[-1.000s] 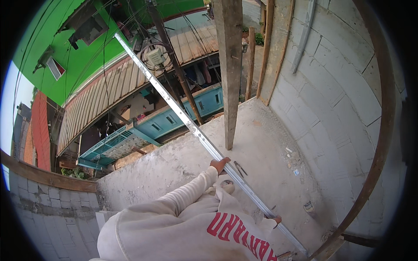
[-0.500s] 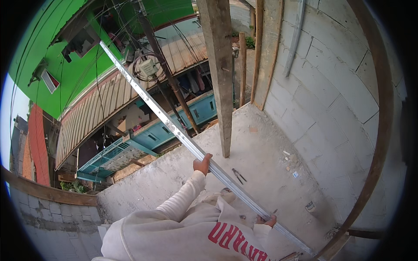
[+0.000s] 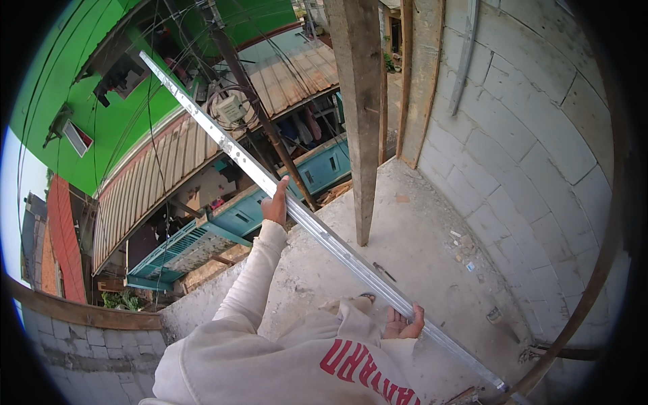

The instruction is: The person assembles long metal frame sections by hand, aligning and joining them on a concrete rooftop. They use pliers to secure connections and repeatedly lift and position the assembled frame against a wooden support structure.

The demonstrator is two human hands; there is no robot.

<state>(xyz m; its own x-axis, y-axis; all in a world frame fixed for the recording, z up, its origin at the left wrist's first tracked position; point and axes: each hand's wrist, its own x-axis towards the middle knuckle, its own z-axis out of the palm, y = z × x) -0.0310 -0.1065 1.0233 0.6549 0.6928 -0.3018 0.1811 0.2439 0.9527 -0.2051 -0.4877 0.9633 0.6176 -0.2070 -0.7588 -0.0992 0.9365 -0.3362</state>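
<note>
A long silvery metal channel (image 3: 337, 246) runs aslant across the view, from the far upper left down to the near lower right. Around its middle, my left hand (image 3: 275, 204) grips it with the arm stretched forward. Closer to my body, my right hand (image 3: 403, 324) holds the channel from beneath, palm turned up, thumb at its right side and fingers curled against it. Pale spots mark the channel's far half, which juts out past the floor's edge. Just beyond the channel, a dark hand tool, apparently pliers (image 3: 385, 272), lies on the concrete floor.
A concrete post (image 3: 361, 135) stands ahead. To the right rises a grey block wall (image 3: 513, 155), with rubble (image 3: 464, 246) at its foot. Overhead wires and a utility pole (image 3: 260, 108) are near the channel's far end. A wooden beam (image 3: 88, 312) tops the low left wall.
My left hand has moved forward and left to a point farther along the channel. My right hand has shifted slightly up, its palm now turned upward. The view has shifted a little.
</note>
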